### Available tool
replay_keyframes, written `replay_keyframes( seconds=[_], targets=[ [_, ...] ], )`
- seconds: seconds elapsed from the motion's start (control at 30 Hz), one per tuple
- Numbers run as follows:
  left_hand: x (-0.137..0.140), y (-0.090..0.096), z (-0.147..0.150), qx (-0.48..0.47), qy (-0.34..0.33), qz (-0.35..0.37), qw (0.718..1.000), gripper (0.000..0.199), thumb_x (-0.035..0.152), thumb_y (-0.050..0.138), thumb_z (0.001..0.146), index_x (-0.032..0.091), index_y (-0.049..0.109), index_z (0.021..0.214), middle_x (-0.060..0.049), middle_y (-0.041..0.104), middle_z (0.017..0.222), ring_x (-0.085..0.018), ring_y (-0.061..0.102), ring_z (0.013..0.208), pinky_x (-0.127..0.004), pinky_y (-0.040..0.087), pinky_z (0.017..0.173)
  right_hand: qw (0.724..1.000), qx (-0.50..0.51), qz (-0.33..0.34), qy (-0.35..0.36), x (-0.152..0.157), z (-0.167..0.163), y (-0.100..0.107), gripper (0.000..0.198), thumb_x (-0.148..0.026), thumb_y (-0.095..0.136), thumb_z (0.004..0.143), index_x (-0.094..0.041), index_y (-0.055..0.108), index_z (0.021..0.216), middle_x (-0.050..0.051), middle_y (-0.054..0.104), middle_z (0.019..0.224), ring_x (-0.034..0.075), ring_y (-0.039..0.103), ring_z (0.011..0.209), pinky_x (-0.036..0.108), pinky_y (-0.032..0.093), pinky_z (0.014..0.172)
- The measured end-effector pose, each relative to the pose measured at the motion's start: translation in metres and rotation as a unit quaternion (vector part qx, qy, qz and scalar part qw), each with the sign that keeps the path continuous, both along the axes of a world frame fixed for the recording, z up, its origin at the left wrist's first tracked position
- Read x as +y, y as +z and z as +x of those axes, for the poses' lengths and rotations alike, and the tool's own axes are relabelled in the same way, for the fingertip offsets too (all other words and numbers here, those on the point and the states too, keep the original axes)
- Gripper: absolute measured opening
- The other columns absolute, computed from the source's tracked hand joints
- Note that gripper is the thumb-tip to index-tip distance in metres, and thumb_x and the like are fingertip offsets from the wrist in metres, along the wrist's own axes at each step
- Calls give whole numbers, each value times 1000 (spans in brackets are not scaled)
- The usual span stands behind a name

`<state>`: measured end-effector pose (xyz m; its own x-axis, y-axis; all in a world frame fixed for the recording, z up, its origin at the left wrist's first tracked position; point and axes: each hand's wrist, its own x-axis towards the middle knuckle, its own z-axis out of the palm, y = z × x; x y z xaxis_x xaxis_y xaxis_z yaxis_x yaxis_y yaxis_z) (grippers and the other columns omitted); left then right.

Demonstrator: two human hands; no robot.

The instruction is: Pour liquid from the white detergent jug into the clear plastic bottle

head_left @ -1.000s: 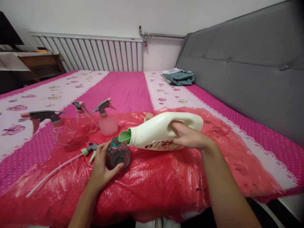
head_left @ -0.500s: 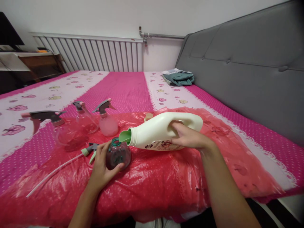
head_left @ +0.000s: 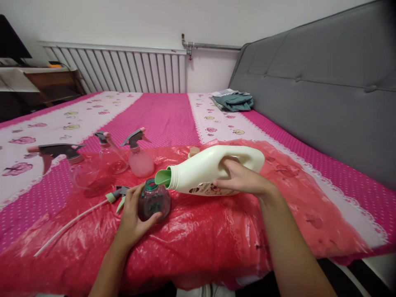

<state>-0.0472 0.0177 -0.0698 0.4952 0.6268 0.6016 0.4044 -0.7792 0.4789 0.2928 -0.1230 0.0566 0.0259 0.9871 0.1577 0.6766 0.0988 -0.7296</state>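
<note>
My left hand (head_left: pixel 136 214) is wrapped round the side of a clear green-tinted bottle (head_left: pixel 156 203), which stands upright on red plastic sheeting with its neck uncovered. Gripping the handle of a large cream detergent jug (head_left: pixel 198 171), my right hand (head_left: pixel 241 175) keeps it tipped on its side. The jug's green pouring spout points left, just above and beside the bottle's mouth; I cannot make out any liquid running. A grey and green spray head (head_left: pixel 117 196) with a long white tube lies left of my left hand.
Several spray bottles stand on the left, among them a pink one (head_left: pixel 140 162). Behind the jug is a beige cap (head_left: pixel 194 152). Red plastic sheeting (head_left: pixel 198 247) covers the front of the bed. Folded clothes (head_left: pixel 233 101) lie near the grey headboard (head_left: pixel 315 66).
My right thumb has shifted slightly left along the jug's side. The jug and the bottle are held almost unmoved.
</note>
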Motion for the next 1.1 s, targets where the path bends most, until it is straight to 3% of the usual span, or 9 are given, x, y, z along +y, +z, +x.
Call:
replay_keyframes(
  seconds=[0.3,0.53,0.73,1.1],
  targets=[
    [-2,3,1,-8,11,-30,999,79,57,78,82,26,49,149,-11,56,130,-35,63,119,-55,56,106,1000,-2,4,-9,0,-2,0,44,-30,72,82,-17,63,123,13,67,125,33,63,118,45,57,99],
    [-1,1,1,-10,8,-30,999,79,58,78,83,26,49,149,-11,56,131,-36,63,120,-55,55,107,1000,-11,3,-9,0,-3,-1,47,-18,67,75,-19,63,121,11,67,117,32,64,111,43,59,95],
    [-1,1,0,-5,-2,-13,1000,76,57,75,88,27,47,152,-11,55,133,-35,62,121,-54,55,106,1000,-15,1,-14,0,-3,-1,43,-24,68,78,-16,61,120,14,66,121,34,63,114,49,58,98],
    [-1,1,-1,4,-5,8,1000,74,57,73,91,28,45,153,-11,54,133,-35,62,120,-53,56,105,1000,-2,-3,-15,0,-3,-1,48,-30,73,82,-17,61,127,14,65,123,34,61,117,46,57,98]
  ],
)
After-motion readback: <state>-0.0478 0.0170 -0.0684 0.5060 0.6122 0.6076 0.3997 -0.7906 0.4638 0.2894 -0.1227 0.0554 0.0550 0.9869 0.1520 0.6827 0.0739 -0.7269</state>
